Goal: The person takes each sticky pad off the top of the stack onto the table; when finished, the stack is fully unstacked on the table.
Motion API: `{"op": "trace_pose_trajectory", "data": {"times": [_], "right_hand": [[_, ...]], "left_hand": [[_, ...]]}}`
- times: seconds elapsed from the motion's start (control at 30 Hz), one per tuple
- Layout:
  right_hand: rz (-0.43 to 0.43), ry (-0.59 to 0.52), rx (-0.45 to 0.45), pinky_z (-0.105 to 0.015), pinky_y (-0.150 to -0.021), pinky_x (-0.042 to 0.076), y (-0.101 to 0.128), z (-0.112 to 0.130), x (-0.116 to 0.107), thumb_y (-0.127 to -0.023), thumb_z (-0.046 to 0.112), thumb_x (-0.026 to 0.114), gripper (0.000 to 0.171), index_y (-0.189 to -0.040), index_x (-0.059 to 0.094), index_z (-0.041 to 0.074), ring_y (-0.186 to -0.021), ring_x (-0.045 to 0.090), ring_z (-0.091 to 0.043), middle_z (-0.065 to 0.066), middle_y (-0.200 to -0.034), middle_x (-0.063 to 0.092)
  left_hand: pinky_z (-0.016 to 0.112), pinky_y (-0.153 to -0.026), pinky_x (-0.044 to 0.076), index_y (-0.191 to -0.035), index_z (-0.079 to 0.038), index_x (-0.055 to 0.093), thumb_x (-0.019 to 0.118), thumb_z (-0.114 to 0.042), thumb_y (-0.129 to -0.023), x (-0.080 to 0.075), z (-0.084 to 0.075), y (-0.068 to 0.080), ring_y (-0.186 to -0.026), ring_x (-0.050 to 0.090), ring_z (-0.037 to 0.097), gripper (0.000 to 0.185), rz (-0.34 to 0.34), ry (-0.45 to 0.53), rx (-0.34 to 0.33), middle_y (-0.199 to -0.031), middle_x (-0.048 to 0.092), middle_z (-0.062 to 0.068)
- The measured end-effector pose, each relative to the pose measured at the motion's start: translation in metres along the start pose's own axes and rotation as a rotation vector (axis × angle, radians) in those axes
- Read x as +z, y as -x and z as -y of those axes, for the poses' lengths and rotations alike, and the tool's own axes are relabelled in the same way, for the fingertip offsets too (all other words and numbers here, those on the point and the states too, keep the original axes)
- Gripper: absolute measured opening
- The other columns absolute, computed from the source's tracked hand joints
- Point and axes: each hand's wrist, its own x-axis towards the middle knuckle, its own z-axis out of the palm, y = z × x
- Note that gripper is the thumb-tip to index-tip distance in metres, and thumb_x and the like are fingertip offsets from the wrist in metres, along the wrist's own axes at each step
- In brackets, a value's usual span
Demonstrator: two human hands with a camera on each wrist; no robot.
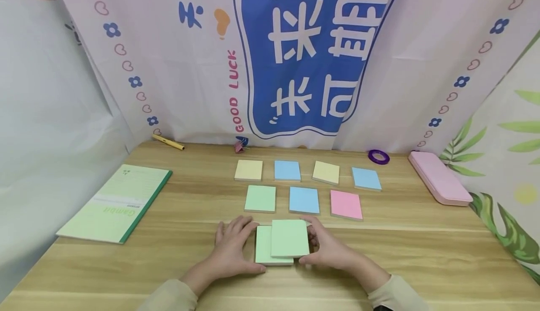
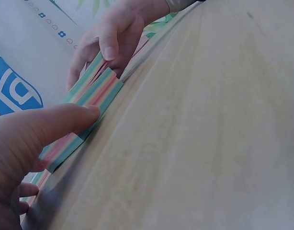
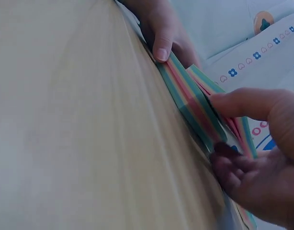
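Two green-topped sticky note pads lie between the hands near the table's front, one overlapping the other and shifted to the right. Striped edges in pink, yellow, green and blue show in both wrist views. My left hand (image 1: 234, 247) grips the lower pad (image 1: 263, 250) from the left, its thumb against the near striped side (image 2: 84, 117) and its fingers toward the far edge. From the right, my right hand (image 1: 329, 247) holds the upper pad (image 1: 289, 238) between thumb and fingers. In the right wrist view the upper pad (image 3: 203, 79) sits tilted over the lower one (image 3: 185, 93).
Beyond the hands are a green pad (image 1: 260, 198), a blue pad (image 1: 304, 200) and a pink pad (image 1: 346, 204). Yellow and blue pads (image 1: 287, 170) form a row behind. A notebook (image 1: 118, 203), pen (image 1: 168, 142), binder clip (image 1: 239, 147), purple tape roll (image 1: 371, 156) and pink case (image 1: 440, 177) lie around.
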Motion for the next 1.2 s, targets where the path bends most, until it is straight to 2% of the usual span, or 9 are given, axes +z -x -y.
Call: {"op": "trace_pose_trajectory", "data": {"times": [0.13,0.23,0.37,0.47,0.7,0.8,0.97,1.03,1.2], "right_hand": [[0.026,-0.295,0.010,-0.033,-0.080,0.041,0.006,-0.002,-0.005,-0.071,-0.007,0.064,0.085,-0.133,0.008,0.002,-0.102,0.048,-0.027,-0.023,-0.119,0.042],[0.050,-0.426,-0.020,-0.033,-0.079,0.042,0.011,-0.003,-0.009,-0.070,-0.012,0.060,0.085,-0.133,0.004,-0.001,-0.102,0.047,-0.028,-0.026,-0.121,0.037],[0.050,-0.495,-0.085,-0.033,-0.081,0.040,0.019,-0.002,-0.017,-0.068,-0.015,0.057,0.085,-0.132,0.001,-0.004,-0.102,0.047,-0.028,-0.026,-0.122,0.035],[0.017,-0.523,-0.125,-0.034,-0.084,0.038,0.025,-0.001,-0.028,-0.068,-0.015,0.057,0.085,-0.133,0.003,-0.002,-0.103,0.046,-0.026,-0.024,-0.122,0.035],[0.042,-0.612,-0.279,-0.036,-0.086,0.035,0.046,-0.006,-0.070,-0.070,-0.023,0.044,0.086,-0.136,-0.003,0.007,-0.109,0.042,-0.027,-0.016,-0.129,0.029],[0.039,-0.647,-0.289,-0.031,-0.083,0.039,0.059,-0.009,-0.092,-0.072,-0.025,0.038,0.086,-0.138,-0.002,0.013,-0.106,0.044,-0.023,-0.012,-0.127,0.030],[0.034,-0.728,-0.303,-0.028,-0.081,0.041,0.079,-0.022,-0.126,-0.074,-0.027,0.029,0.085,-0.138,-0.004,0.018,-0.099,0.048,-0.021,-0.016,-0.120,0.033],[0.055,-0.761,-0.320,-0.030,-0.083,0.039,0.086,-0.030,-0.138,-0.075,-0.028,0.026,0.084,-0.138,-0.006,0.018,-0.100,0.048,-0.023,-0.016,-0.120,0.034],[0.097,-0.787,-0.313,-0.027,-0.079,0.041,0.099,-0.051,-0.165,-0.076,-0.027,0.024,0.085,-0.138,-0.006,0.022,-0.097,0.048,-0.020,-0.013,-0.122,0.036]], "left_hand": [[0.060,-0.089,0.001,-0.126,-0.013,0.041,0.070,-0.059,-0.051,0.000,0.000,0.000,-0.120,0.023,0.031,0.093,0.010,-0.010,-0.008,-0.130,0.033,0.010],[0.060,-0.089,0.001,-0.126,-0.013,0.041,0.070,-0.060,-0.051,0.000,0.000,0.001,-0.120,0.022,0.031,0.093,0.016,-0.011,-0.014,-0.130,0.033,0.010],[0.060,-0.089,0.001,-0.126,-0.013,0.041,0.071,-0.059,-0.051,-0.001,0.000,0.000,-0.120,0.022,0.031,0.092,0.017,-0.005,-0.017,-0.130,0.034,0.010],[0.060,-0.089,0.001,-0.126,-0.013,0.041,0.071,-0.059,-0.051,0.000,0.000,0.000,-0.120,0.022,0.031,0.093,0.017,-0.004,-0.014,-0.130,0.033,0.010],[0.060,-0.089,0.000,-0.126,-0.013,0.041,0.071,-0.059,-0.051,0.000,0.000,0.001,-0.120,0.022,0.032,0.093,0.021,0.003,-0.013,-0.130,0.033,0.011],[0.059,-0.089,0.000,-0.126,-0.013,0.041,0.070,-0.059,-0.051,0.000,0.001,0.000,-0.121,0.022,0.031,0.093,0.016,0.001,-0.012,-0.130,0.033,0.010],[0.059,-0.090,-0.001,-0.127,-0.014,0.040,0.068,-0.063,-0.051,0.001,0.002,-0.001,-0.121,0.021,0.030,0.094,0.026,-0.010,-0.008,-0.131,0.033,0.009],[0.059,-0.090,-0.001,-0.127,-0.014,0.040,0.068,-0.063,-0.051,0.001,0.002,-0.001,-0.121,0.020,0.031,0.095,0.032,-0.008,-0.009,-0.131,0.032,0.010],[0.058,-0.090,-0.001,-0.127,-0.014,0.040,0.070,-0.060,-0.051,0.001,0.000,-0.001,-0.121,0.020,0.031,0.094,0.028,0.000,-0.014,-0.131,0.032,0.010]]}}
